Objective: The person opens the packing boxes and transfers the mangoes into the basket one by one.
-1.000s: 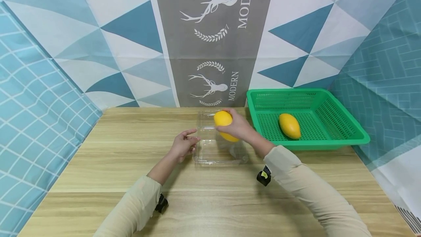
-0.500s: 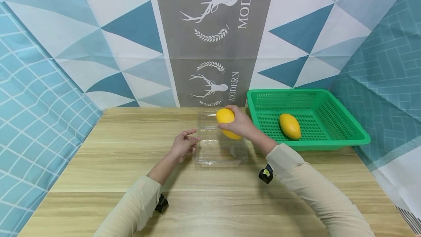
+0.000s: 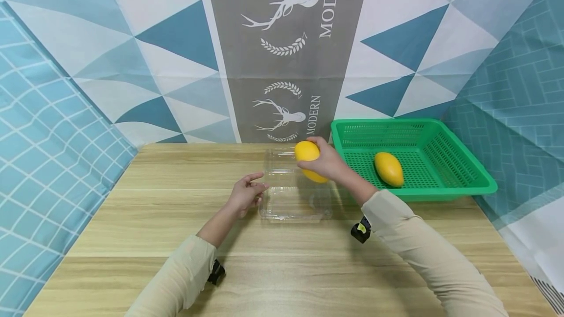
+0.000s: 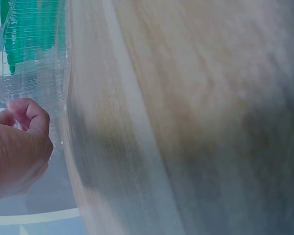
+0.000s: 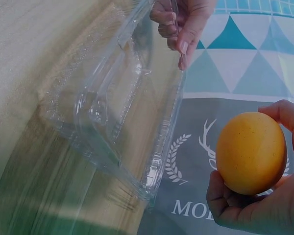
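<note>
My right hand (image 3: 328,163) grips a yellow mango (image 3: 307,151) above the back right part of a clear plastic clamshell box (image 3: 286,205). In the right wrist view, thumb and fingers curl round the mango (image 5: 251,152), which is apart from the box (image 5: 100,110). My left hand (image 3: 246,193) is at the box's left side. Its thumb and fingers pinch the box's edge, as the right wrist view shows. The box stands with its lid open on the wooden table. Part of the mango is hidden behind the right hand.
A green plastic basket (image 3: 440,192) stands at the back right with another mango (image 3: 389,169) in it. The wooden table (image 3: 282,268) runs back to a patterned wall covering (image 3: 286,97). Blue coverings hang on both sides.
My right hand has moved to the right and slightly up and back with the mango, toward the basket. The left hand, the box and the basket's mango have stayed in place.
</note>
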A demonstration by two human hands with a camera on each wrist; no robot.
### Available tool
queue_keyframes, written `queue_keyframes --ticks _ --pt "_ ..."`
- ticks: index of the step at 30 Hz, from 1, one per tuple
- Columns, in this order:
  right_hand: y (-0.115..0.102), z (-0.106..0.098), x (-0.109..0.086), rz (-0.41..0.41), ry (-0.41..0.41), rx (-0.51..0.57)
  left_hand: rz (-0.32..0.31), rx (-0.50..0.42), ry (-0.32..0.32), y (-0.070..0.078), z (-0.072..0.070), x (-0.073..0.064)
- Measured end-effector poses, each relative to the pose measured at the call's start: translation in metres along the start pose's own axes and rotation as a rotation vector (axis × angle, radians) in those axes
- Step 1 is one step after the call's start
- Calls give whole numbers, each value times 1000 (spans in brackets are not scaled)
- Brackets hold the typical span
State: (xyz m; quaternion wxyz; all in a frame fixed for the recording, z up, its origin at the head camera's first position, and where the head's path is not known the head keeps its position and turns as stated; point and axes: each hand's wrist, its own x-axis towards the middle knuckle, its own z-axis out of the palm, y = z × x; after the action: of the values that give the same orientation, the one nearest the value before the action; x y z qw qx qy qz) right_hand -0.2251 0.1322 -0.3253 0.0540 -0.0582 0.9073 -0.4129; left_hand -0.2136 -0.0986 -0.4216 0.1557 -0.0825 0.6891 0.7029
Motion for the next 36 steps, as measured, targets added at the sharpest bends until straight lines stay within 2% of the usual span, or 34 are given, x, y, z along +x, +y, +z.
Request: queue_keyframes --ticks 12,36 --pt "2 -11 -2 -6 6 32 2 7 2 0 0 -1" --pt "10 -30 -4 29 21 -7 10 -2 7 -1 1 -1"
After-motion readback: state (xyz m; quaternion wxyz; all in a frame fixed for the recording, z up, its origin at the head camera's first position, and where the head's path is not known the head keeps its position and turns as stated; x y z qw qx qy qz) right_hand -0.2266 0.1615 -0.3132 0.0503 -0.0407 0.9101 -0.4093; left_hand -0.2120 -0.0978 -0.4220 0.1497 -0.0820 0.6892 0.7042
